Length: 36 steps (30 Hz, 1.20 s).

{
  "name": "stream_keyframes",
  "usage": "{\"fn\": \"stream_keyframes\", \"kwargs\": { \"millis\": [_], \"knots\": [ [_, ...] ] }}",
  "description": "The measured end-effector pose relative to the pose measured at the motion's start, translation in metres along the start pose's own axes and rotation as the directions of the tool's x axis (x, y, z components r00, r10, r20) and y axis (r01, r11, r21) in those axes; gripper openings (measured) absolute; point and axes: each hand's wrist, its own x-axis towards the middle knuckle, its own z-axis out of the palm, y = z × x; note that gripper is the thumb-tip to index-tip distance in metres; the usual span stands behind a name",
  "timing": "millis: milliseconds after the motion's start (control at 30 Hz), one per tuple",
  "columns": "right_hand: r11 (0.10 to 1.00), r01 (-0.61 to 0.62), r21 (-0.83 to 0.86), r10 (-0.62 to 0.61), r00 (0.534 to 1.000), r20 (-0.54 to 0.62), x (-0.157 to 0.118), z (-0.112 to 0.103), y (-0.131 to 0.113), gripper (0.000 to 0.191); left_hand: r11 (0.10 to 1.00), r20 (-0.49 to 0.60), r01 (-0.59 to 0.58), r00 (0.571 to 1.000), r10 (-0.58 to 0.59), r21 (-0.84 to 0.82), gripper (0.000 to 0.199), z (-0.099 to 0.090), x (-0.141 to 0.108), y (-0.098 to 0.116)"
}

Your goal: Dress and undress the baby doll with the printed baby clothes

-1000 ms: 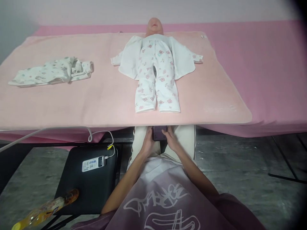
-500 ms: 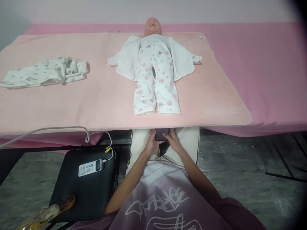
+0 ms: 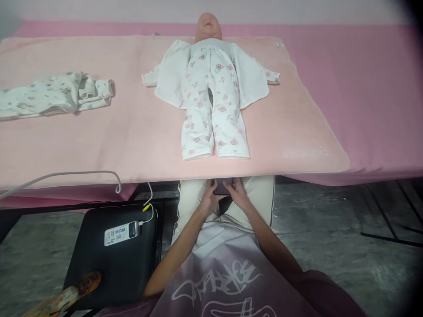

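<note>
A dark phone (image 3: 222, 189) sits low over my lap, partly hidden by the table edge. My left hand (image 3: 209, 198) is closed around its left side, and my right hand (image 3: 238, 194) grips its right side with the thumb over its face. Beyond them on the table lies a baby doll (image 3: 208, 27) on its back. White baby pants (image 3: 215, 103) with pink prints cover its front and legs. A white top (image 3: 173, 77) is spread open to both sides, its sleeves stretched outward. Further left rests a folded white garment (image 3: 56, 96) with green prints.
A pink mat (image 3: 139, 136) lies over a darker pink cloth (image 3: 373, 97). To my lower left, a black stool (image 3: 109, 273) carries a white power bank (image 3: 121, 234) with a cable (image 3: 82, 173) running onto the table. A colourful wrapper (image 3: 62, 299) is beside it.
The view has shifted slightly, so the doll and clothes appear a little higher and further left. My right thumb has moved slightly on the phone; both hands keep their hold.
</note>
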Motion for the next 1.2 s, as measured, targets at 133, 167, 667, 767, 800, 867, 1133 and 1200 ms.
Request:
{"fn": "stream_keyframes", "kwargs": {
  "millis": [133,167,667,767,800,867,1133,1200],
  "knots": [
    [1.000,-0.019,0.004,0.019,1.000,-0.020,0.000,-0.001,0.001,0.070,1.000,-0.019,-0.015,1.000,0.015,-0.001,0.065,-0.001,0.001,-0.002],
    [1.000,-0.022,0.010,0.022,1.000,-0.017,0.000,-0.002,0.002,0.071,1.000,-0.015,-0.015,1.000,0.015,-0.012,0.062,-0.002,0.001,-0.002],
    [0.999,0.008,0.045,-0.013,0.995,0.101,-0.005,-0.006,-0.007,0.083,0.997,-0.152,-0.052,0.988,0.042,-0.057,0.058,0.005,0.007,-0.006],
    [0.999,0.023,0.038,-0.027,0.994,0.106,-0.006,-0.007,-0.008,0.084,0.997,-0.142,-0.072,0.988,0.067,-0.032,0.061,0.006,0.007,-0.006],
    [0.999,0.030,0.044,-0.034,0.993,0.111,-0.006,-0.008,-0.009,0.083,0.997,-0.134,-0.079,0.988,0.076,-0.023,0.061,0.007,0.007,-0.007],
    [0.998,0.039,0.056,-0.046,0.991,0.123,-0.006,-0.007,-0.010,0.080,0.995,-0.126,-0.097,0.987,0.097,0.002,0.062,0.006,0.008,-0.008],
    [0.997,0.011,0.078,-0.020,0.994,0.108,-0.006,-0.007,-0.013,0.078,0.996,-0.059,-0.076,0.995,0.078,0.036,0.071,0.003,0.003,-0.006],
    [0.995,-0.014,0.094,0.004,0.995,0.099,-0.006,-0.008,-0.013,0.076,0.995,-0.038,-0.063,0.997,0.066,0.073,0.079,0.003,0.000,-0.004]
  ]
}}
